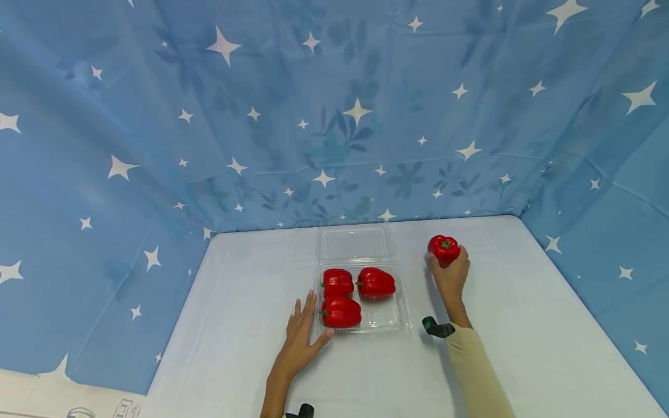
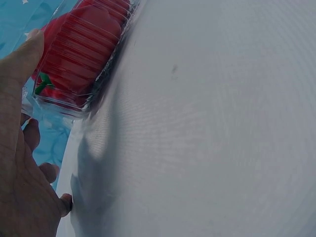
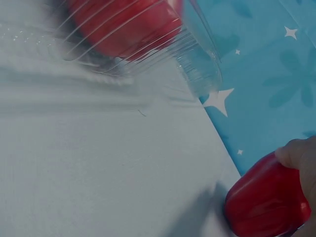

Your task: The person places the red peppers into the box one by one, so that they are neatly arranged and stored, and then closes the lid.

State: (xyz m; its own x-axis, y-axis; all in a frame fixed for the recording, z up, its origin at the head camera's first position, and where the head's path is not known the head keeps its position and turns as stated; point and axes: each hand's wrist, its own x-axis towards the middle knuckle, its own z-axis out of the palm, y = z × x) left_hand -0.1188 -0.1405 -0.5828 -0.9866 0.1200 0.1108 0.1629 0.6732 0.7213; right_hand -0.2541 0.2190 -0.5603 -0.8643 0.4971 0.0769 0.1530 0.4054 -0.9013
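Observation:
A clear plastic container (image 1: 384,316) lies on the table with three red bell peppers inside: two at its left, one (image 1: 376,283) at the back right. My left hand (image 1: 300,342), fingers spread, is at the container's left front corner; in the left wrist view the thumb of that hand (image 2: 24,173) is at the container's wall (image 2: 74,111). To the right of the container, my right hand (image 1: 450,278) grips another red pepper (image 1: 443,249) with its green stem up. The right wrist view shows this pepper (image 3: 266,202) under the fingers of the right hand (image 3: 302,168).
The container's transparent lid (image 1: 352,244) lies folded back behind it, toward the blue star-patterned curtain (image 1: 334,145). White table surface (image 1: 225,313) surrounds the container. A beige printed cloth or box (image 1: 63,397) shows at the lower left corner.

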